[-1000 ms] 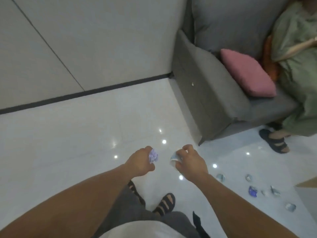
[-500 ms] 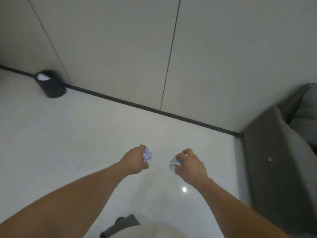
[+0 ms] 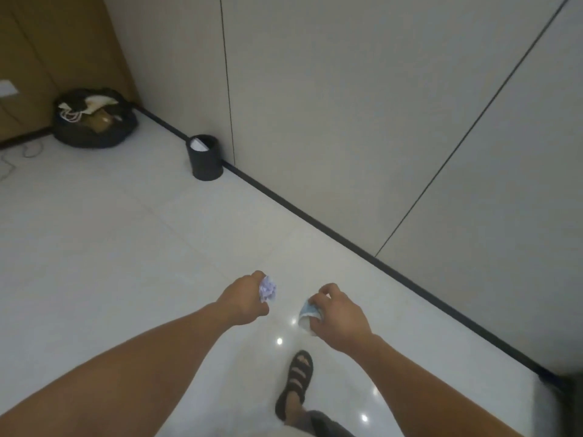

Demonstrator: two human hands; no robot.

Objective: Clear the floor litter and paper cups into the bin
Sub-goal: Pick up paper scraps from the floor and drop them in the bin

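Against the dark skirting of the wall, well ahead of the person, stands the small black bin (image 3: 205,157), open at the top, with something white already showing at its mouth. Both hands are held out over the glossy tiled floor (image 3: 110,247), well apart from it. The left hand (image 3: 244,299) is clenched round a wad of crumpled pale paper (image 3: 268,289), which sticks out past the knuckles. The right hand (image 3: 339,313) grasps a squashed blue-and-white paper cup (image 3: 307,314) with curled fingers and thumb.

The main risk, as I judge it, is letting go too soon. The bin's mouth is narrow and both pieces look very light, so a toss from this far would probably fall short or bounce off the rim onto the floor. The cup seems held more by the fingertips than in the palm, so it may slip on the walk. The white piece inside the bin could leave the cup perched high, ready to tip out. A small bin like this may also topple if a hand or the sandalled foot (image 3: 298,376) knocks it.

Further left, a full black rubbish bag (image 3: 94,121) sits in the corner and could be mistaken for the target. A thin cable (image 3: 19,156) on the floor beside it could catch a foot if the path drifts that way.
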